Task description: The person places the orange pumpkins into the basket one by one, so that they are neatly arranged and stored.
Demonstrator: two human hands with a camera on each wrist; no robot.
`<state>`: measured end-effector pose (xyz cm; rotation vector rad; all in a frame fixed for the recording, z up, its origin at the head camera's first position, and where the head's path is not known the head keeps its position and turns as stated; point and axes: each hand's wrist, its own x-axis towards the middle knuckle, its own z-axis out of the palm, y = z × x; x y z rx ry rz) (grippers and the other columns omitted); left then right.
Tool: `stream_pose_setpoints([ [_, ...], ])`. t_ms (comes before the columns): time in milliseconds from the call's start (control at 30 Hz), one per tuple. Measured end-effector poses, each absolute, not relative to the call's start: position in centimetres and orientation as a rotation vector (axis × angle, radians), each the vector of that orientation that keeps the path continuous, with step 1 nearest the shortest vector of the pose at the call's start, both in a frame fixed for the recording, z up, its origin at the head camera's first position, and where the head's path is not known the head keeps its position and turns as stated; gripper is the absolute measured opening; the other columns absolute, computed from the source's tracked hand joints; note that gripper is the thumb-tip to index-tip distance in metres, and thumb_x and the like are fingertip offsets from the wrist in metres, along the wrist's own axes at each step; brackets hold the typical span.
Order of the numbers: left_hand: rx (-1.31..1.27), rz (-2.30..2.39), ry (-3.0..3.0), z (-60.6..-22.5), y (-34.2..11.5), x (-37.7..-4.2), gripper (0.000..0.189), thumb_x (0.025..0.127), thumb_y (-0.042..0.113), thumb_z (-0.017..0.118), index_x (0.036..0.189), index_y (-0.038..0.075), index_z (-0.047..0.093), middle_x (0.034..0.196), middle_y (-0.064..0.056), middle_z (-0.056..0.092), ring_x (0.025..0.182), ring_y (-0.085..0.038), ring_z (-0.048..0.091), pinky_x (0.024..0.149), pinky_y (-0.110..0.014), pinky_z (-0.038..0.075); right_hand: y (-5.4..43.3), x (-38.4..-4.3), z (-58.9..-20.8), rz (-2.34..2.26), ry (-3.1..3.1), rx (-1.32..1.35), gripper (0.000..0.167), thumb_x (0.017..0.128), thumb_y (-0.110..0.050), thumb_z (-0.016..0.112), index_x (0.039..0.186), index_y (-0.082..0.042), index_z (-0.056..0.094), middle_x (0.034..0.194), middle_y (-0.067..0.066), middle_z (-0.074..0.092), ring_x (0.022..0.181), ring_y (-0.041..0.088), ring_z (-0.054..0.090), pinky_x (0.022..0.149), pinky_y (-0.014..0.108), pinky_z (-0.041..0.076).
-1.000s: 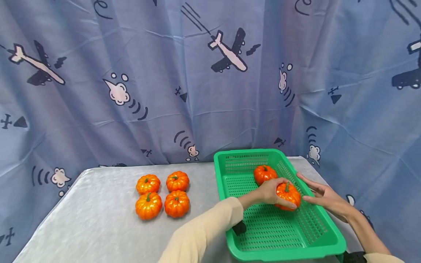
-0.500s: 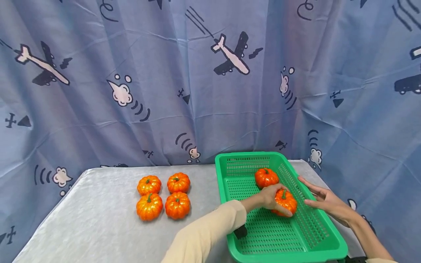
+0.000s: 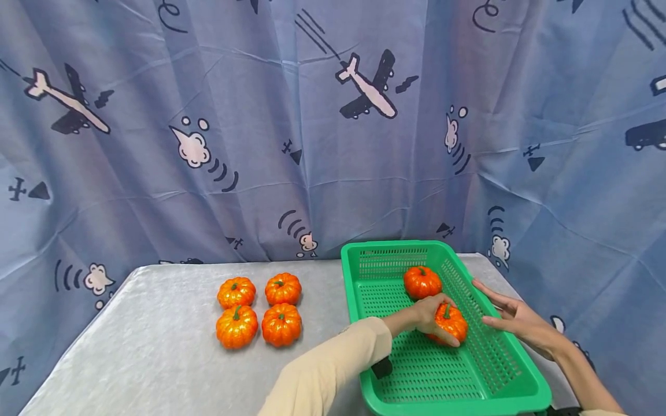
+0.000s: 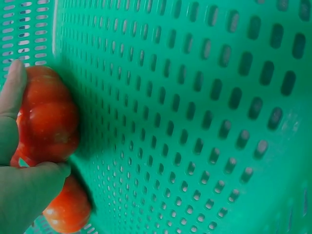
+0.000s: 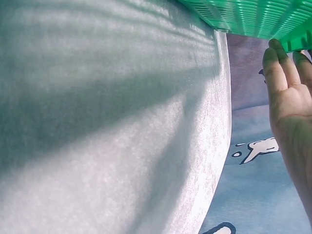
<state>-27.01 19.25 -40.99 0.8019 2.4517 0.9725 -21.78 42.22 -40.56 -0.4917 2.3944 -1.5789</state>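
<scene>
- Head view: our left hand (image 3: 424, 313) has thumb and fingers curled round one orange pumpkin (image 3: 455, 325) inside the green basket (image 3: 452, 407), around 4 o'clock. Second pumpkin (image 3: 422, 282) sits in there too, at 11 o'clock from it. Four more pumpkins (image 3: 281, 325) are on the worktop (image 3: 156, 329), 9 o'clock from the basket.
- Our right hand (image 3: 525, 326) is relaxed, fingers extended by the basket's 3 o'clock rim. We'd use it just to steady that side.
- Left wrist view: gripped pumpkin's at 9 o'clock, the other at 7. Can't tell if they touch, so we'd let go gently, once the base feels settled.
- Right wrist view: basket's at 1 o'clock, fingertips right by it; contact's unclear. No pumpkin visible here.
</scene>
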Motion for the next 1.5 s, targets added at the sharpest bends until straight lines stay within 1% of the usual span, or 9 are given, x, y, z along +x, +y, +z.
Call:
stream_pose_setpoints([
  [333,0.741,0.901,2.405,-40.97,19.48,-27.03,0.064,0.074,0.022,0.084,0.126,0.028,0.048,0.126,0.003,0.047,0.113,-0.006,0.047,0.091,-0.021,0.043,42.34,-21.77,-40.75,-1.587,2.390,-0.491,0.069,0.099,-0.005,0.049,0.155,-0.016,0.010,0.155,-0.024,0.006,0.137,0.047,-0.008,0.096,0.077,0.004],
  [433,0.762,0.847,2.414,-40.92,19.51,-27.09,0.065,0.076,0.025,0.083,0.130,0.028,0.046,0.128,0.002,0.045,0.116,-0.006,0.045,0.092,-0.021,0.042,42.38,-21.81,-40.76,-1.591,2.389,-0.506,0.069,0.099,-0.004,0.049,0.155,-0.016,0.010,0.155,-0.024,0.006,0.144,0.014,0.003,0.096,0.077,0.003],
  [567,0.794,0.798,2.428,-40.80,19.44,-27.19,0.068,0.076,0.028,0.082,0.133,0.028,0.045,0.130,0.002,0.044,0.118,-0.006,0.044,0.093,-0.021,0.041,42.43,-21.84,-40.61,-1.581,2.396,-0.525,0.069,0.098,-0.004,0.049,0.155,-0.015,0.010,0.157,-0.019,0.004,0.119,-0.026,0.020,0.111,0.060,0.011],
  [700,0.831,0.795,2.441,-40.66,19.28,-27.31,0.069,0.074,0.028,0.084,0.133,0.028,0.048,0.127,0.004,0.047,0.111,-0.004,0.047,0.088,-0.019,0.043,42.44,-21.85,-40.53,-1.573,2.409,-0.534,0.069,0.099,-0.005,0.049,0.155,-0.015,0.010,0.159,-0.012,0.002,0.116,-0.027,0.022,0.110,0.059,0.018],
  [767,0.840,0.812,2.441,-40.61,19.22,-27.35,0.069,0.072,0.027,0.085,0.132,0.027,0.050,0.126,0.004,0.049,0.107,-0.004,0.049,0.086,-0.018,0.044,42.44,-21.84,-40.56,-1.584,2.402,-0.537,0.069,0.099,-0.005,0.049,0.155,-0.015,0.010,0.159,-0.013,0.002,0.115,-0.026,0.023,0.098,0.075,0.010],
  [967,0.776,0.877,2.423,-40.61,19.14,-27.28,0.070,0.071,0.024,0.086,0.131,0.028,0.052,0.130,0.003,0.049,0.110,-0.008,0.051,0.085,-0.023,0.046,42.40,-21.73,-40.67,-1.589,2.406,-0.538,0.069,0.099,-0.004,0.049,0.155,-0.015,0.011,0.159,-0.012,0.002,0.117,-0.026,0.022,0.098,0.075,0.008],
  [1167,0.784,0.845,2.454,-40.68,19.17,-27.24,0.075,0.071,0.028,0.086,0.136,0.026,0.049,0.132,0.003,0.050,0.114,-0.008,0.050,0.088,-0.022,0.045,42.44,-21.61,-40.73,-1.576,2.417,-0.532,0.068,0.099,-0.005,0.048,0.155,-0.016,0.011,0.159,-0.011,0.002,0.135,-0.005,0.014,0.098,0.075,0.012],
  [1333,0.817,0.729,2.539,-40.67,19.35,-27.23,0.083,0.071,0.038,0.085,0.142,0.025,0.044,0.137,0.006,0.048,0.120,-0.005,0.047,0.092,-0.018,0.042,42.39,-21.71,-40.72,-1.596,2.397,-0.541,0.068,0.099,-0.003,0.048,0.155,-0.014,0.011,0.160,-0.009,0.000,0.121,-0.025,0.020,0.105,0.068,0.007],
  [1500,0.827,0.673,2.612,-40.58,19.62,-27.25,0.087,0.067,0.042,0.087,0.142,0.025,0.045,0.137,0.009,0.049,0.121,-0.004,0.047,0.093,-0.016,0.041,42.36,-21.79,-40.68,-1.615,2.386,-0.542,0.069,0.098,-0.002,0.049,0.155,-0.013,0.011,0.159,-0.013,0.002,0.119,-0.029,0.021,0.104,0.069,0.001],
])
